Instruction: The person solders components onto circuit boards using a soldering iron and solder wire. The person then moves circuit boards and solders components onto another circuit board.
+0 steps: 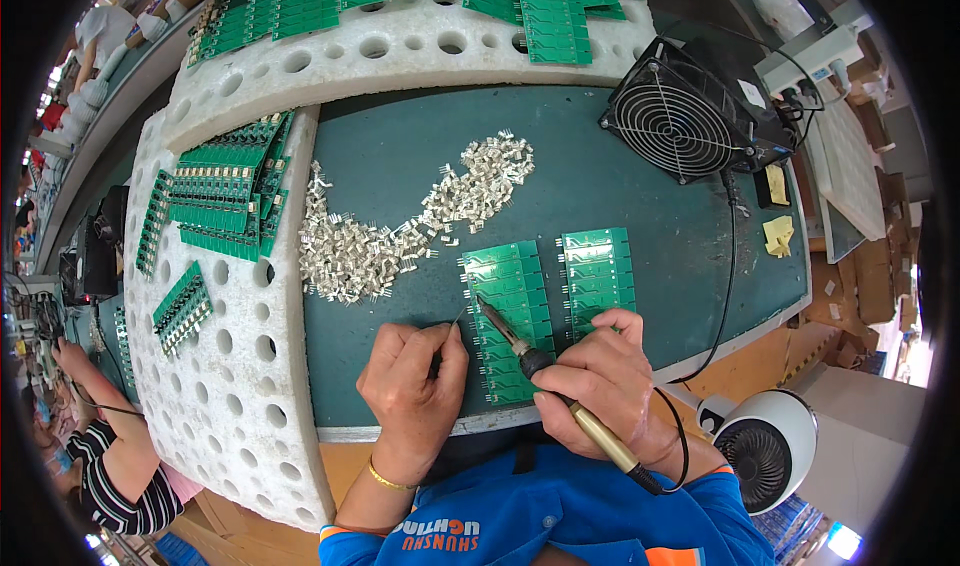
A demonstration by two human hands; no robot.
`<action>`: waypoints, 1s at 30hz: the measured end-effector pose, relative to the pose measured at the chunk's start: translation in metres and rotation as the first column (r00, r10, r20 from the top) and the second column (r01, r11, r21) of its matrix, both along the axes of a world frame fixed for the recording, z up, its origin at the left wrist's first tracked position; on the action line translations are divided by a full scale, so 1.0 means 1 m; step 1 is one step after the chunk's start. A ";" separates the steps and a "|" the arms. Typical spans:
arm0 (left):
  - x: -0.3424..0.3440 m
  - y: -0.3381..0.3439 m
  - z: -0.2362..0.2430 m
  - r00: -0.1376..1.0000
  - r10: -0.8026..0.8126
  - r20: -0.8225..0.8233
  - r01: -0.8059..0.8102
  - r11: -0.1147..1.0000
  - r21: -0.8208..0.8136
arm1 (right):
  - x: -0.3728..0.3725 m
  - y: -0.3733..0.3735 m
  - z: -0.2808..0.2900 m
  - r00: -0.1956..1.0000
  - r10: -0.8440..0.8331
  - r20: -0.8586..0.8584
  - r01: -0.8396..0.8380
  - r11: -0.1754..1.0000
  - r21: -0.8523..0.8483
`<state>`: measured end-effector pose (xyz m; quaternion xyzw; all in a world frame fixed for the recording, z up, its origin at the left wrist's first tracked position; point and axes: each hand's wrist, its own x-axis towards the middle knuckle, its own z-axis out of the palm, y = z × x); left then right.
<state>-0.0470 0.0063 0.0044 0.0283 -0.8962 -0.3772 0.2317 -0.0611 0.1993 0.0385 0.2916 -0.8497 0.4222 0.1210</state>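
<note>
A soldering iron (604, 438) with a gold handle and black grip slants in the right hand (605, 378), its tip at the pinned left edge of a green circuit board (522, 306) lying flat on the table (400, 126). A thin wire (461, 316) extends from the left hand's (412, 381) pinched fingertips toward that edge.

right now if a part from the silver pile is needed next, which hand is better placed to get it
Probably the left hand: nearer the silver pile, it seems to pinch only a thin wire, while the right hand grips the soldering iron over a green board.
</note>
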 end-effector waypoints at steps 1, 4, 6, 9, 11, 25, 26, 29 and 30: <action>0.001 0.000 0.000 1.000 0.000 0.000 0.000 1.000 0.000 | 0.000 0.000 0.000 1.000 0.001 -0.004 -0.001 1.000 0.002; 0.002 -0.001 0.000 1.000 0.013 0.006 -0.013 1.000 0.020 | 0.002 0.002 0.003 1.000 -0.005 -0.010 0.005 1.000 0.007; 0.002 -0.001 0.001 1.000 0.018 0.005 -0.018 1.000 0.022 | 0.002 0.003 0.006 1.000 -0.008 -0.007 0.009 1.000 0.007; 0.002 -0.001 0.003 1.000 0.029 0.009 -0.029 0.999 0.024 | 0.002 0.004 0.006 1.000 -0.015 -0.006 0.015 1.000 0.004; 0.003 -0.001 0.004 1.000 0.023 0.019 -0.024 0.999 0.023 | 0.002 0.004 0.005 1.000 -0.016 -0.003 0.016 1.000 -0.002; 0.006 0.001 0.005 0.999 0.020 0.047 -0.024 0.996 0.083 | 0.002 0.003 0.001 1.000 -0.003 0.013 0.004 0.999 -0.035; 0.006 0.001 0.004 0.999 0.020 0.042 -0.023 0.997 0.074 | 0.002 0.003 0.001 1.000 -0.003 0.014 0.004 0.999 -0.034; 0.006 0.001 0.002 1.000 0.015 0.028 -0.016 0.998 0.056 | 0.002 0.003 0.000 1.000 0.005 0.015 -0.004 0.999 -0.038; 0.006 0.001 0.001 1.000 0.010 0.017 -0.010 0.999 0.047 | 0.001 0.003 0.000 1.000 0.007 0.015 -0.006 0.999 -0.038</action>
